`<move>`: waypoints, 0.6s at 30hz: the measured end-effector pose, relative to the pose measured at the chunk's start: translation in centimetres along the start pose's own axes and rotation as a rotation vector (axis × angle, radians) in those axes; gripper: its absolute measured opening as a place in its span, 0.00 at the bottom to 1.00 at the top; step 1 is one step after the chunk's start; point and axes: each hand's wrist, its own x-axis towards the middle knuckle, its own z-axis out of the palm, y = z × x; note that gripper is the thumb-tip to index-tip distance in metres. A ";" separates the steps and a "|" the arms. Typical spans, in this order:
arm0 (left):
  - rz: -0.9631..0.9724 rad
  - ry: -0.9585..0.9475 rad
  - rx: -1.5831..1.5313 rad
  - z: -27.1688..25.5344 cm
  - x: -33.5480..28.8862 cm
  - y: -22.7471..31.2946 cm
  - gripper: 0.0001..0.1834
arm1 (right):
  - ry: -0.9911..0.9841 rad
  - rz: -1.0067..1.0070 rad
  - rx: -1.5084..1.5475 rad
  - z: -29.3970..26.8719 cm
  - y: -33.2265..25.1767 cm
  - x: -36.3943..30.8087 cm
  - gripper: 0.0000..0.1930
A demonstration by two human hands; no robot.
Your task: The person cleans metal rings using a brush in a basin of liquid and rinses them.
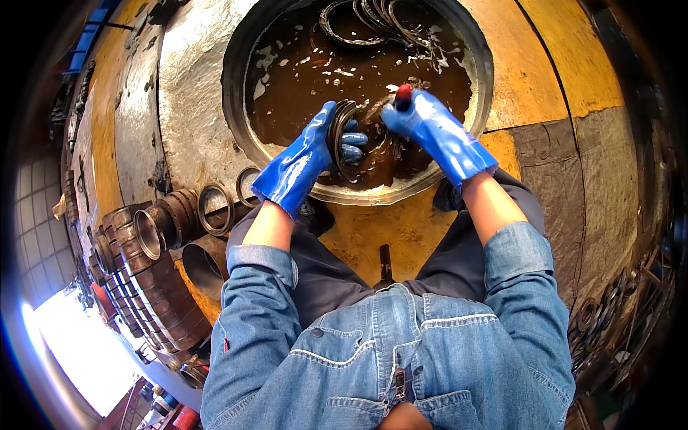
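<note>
Yellow-painted, worn metal flooring is filling the upper frame, with a round basin [236,107] of brown liquid sunk into it at top centre. Just above the middle of the frame, the left hand [309,154], in a blue rubber glove, is curling its fingers shut around a bundle of dark metal rings [340,136], holding them upright at the liquid's surface near the basin's lower rim. Immediately to the right, the right hand [423,122], also blue-gloved, is closing on a red-tipped tool [403,93] whose working end is meeting the rings; what kind of tool it is cannot be told. Both denim sleeves are coming up from the lower edge. More loose rings [373,21] are lying half-submerged at the top of the basin. At left centre, outside the rim, two flat rings [215,208] are lying on the floor beside rusty short pipe sections [154,229], and stacks of similar ribbed parts [165,301] are running toward the lower left
</note>
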 end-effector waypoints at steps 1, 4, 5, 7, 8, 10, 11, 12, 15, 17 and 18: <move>0.003 -0.041 -0.005 -0.9 0.2 -0.3 0.42 | -0.018 -0.074 0.170 -0.3 -0.5 0.0 0.16; 0.062 0.109 0.002 1.9 -1.6 -0.8 0.46 | -0.128 -0.224 0.497 -0.2 -1.8 -0.2 0.18; 0.026 0.114 -0.050 1.8 -1.6 -0.7 0.46 | -0.153 -0.251 0.482 0.7 -2.3 0.0 0.18; 0.020 0.026 -0.127 0.6 -0.9 -1.0 0.49 | -0.133 -0.219 0.413 2.2 -2.3 1.2 0.19; 0.067 -0.035 -0.051 -0.2 -0.2 -1.2 0.49 | -0.099 -0.183 0.409 2.1 -2.1 2.0 0.19; 0.163 -0.155 0.100 -1.4 0.4 -1.2 0.50 | -0.005 -0.122 0.448 1.6 -1.2 2.9 0.19; 0.122 -0.201 0.050 -2.0 0.7 -0.8 0.49 | 0.032 -0.102 0.456 1.2 -0.6 3.2 0.19; 0.125 -0.217 0.058 -1.9 0.7 -0.7 0.49 | 0.037 -0.104 0.490 0.6 -0.9 3.1 0.19; 0.148 -0.155 0.130 -1.8 0.5 -0.9 0.49 | -0.058 -0.168 0.551 0.4 -1.9 2.0 0.19; 0.185 -0.157 0.165 -1.6 0.4 -1.1 0.48 | -0.136 -0.212 0.530 0.6 -2.7 1.2 0.19; 0.207 -0.164 0.186 -1.7 0.3 -1.3 0.48 | -0.160 -0.225 0.479 1.1 -3.0 1.0 0.19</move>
